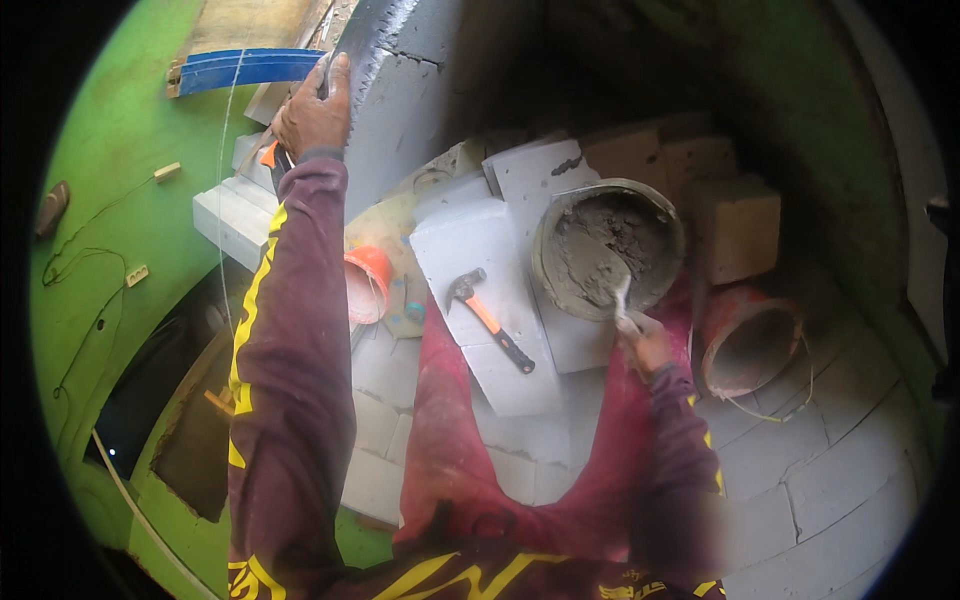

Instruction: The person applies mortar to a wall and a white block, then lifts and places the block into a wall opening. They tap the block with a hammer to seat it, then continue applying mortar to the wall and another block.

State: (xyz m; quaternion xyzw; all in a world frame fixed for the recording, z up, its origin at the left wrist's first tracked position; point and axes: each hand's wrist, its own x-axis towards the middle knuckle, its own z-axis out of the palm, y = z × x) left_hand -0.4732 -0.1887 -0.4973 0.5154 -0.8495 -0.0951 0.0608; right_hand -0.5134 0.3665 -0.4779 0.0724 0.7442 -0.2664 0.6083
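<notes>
My right hand is closed round the mortar-smeared handle of a trowel. The trowel's head sits in wet grey mortar, so its shape is hidden. A round bucket holds the mortar and stands in front of me, over white blocks. Up at the left, my left hand is closed against the edge of a pale block wall. Something dark shows between its fingers, too small to name. Close to that wrist is an orange and black tool part, mostly hidden.
A hammer with an orange and black handle lies on a white block between my knees. Orange buckets stand at left and right. Stacked blocks sit behind the mortar bucket. A thin string runs down at the left.
</notes>
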